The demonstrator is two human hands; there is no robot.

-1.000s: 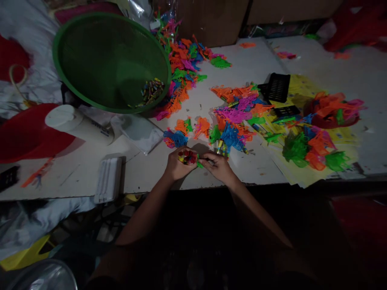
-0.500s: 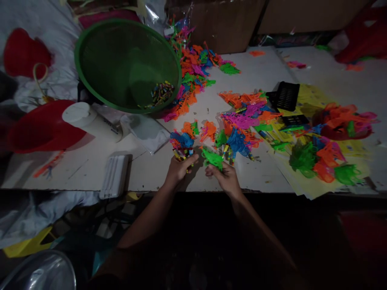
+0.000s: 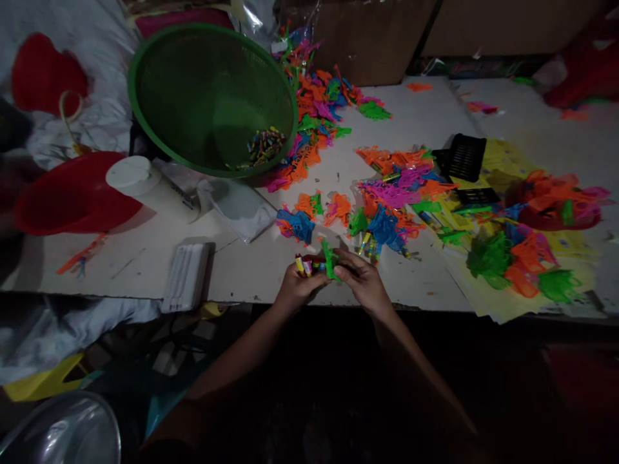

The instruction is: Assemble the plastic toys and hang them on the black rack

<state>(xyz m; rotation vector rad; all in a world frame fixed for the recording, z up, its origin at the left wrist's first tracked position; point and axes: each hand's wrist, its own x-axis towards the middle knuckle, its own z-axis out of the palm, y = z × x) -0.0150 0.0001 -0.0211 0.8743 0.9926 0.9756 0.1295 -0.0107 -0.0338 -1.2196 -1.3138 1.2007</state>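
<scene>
At the table's front edge, my left hand (image 3: pixel 298 287) is closed around several small yellow, red and pink tubes (image 3: pixel 304 265), whose ends stick out above the fingers. My right hand (image 3: pixel 363 281) pinches a flat green plastic piece (image 3: pixel 329 260) between thumb and fingers, right against the tubes. Whether the piece is joined to a tube cannot be made out. Just beyond the hands lie a small blue and orange pile (image 3: pixel 296 225) of similar pieces and a larger mixed pile (image 3: pixel 387 225) with yellow tubes among it.
A green basket (image 3: pixel 140 122) holding more tubes tilts at the back left, beside a long heap of coloured pieces (image 3: pixel 316 106). Left stand a white bottle (image 3: pixel 159 190), a red scoop (image 3: pixel 72 193) and a white case (image 3: pixel 186 277). Right are black trays (image 3: pixel 467 156) and yellow sheets (image 3: pixel 483 290).
My hands have come together; the green piece moved left and turned edge-on beside the tubes. My left hand shifted right and nearer, away from the blue pile. The camera view shifted slightly.
</scene>
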